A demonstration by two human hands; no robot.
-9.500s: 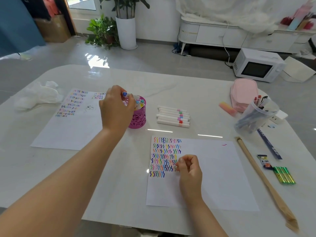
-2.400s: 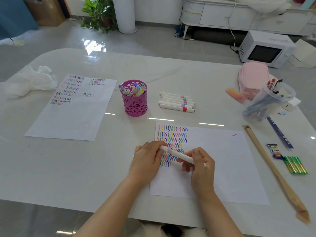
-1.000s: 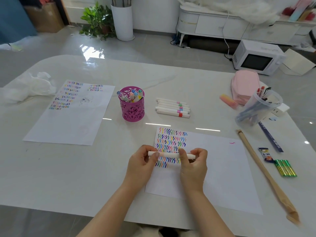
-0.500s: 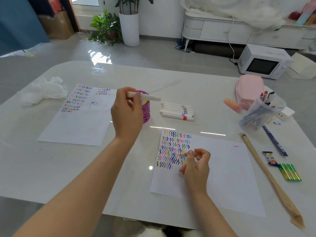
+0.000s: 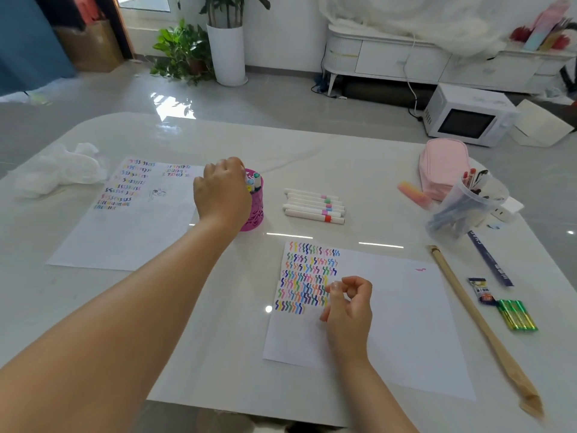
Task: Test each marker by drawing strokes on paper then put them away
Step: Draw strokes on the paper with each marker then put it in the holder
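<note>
White table (image 5: 93,307): at ten o'clock the left hand (image 5: 222,190) covers the pink cup (image 5: 256,210), finger grip hidden; right hand (image 5: 349,310) rests on the paper (image 5: 406,323), fingers curled, empty.

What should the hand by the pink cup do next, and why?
Probably lift away and reach for the next marker in the row of markers lying right of the pink cup. The left hand sits over the cup's marker tops, the right hand rests empty on the test paper, and that row looks untested.

Pink cup (image 5: 256,210) partly behind left hand (image 5: 222,192)
</note>
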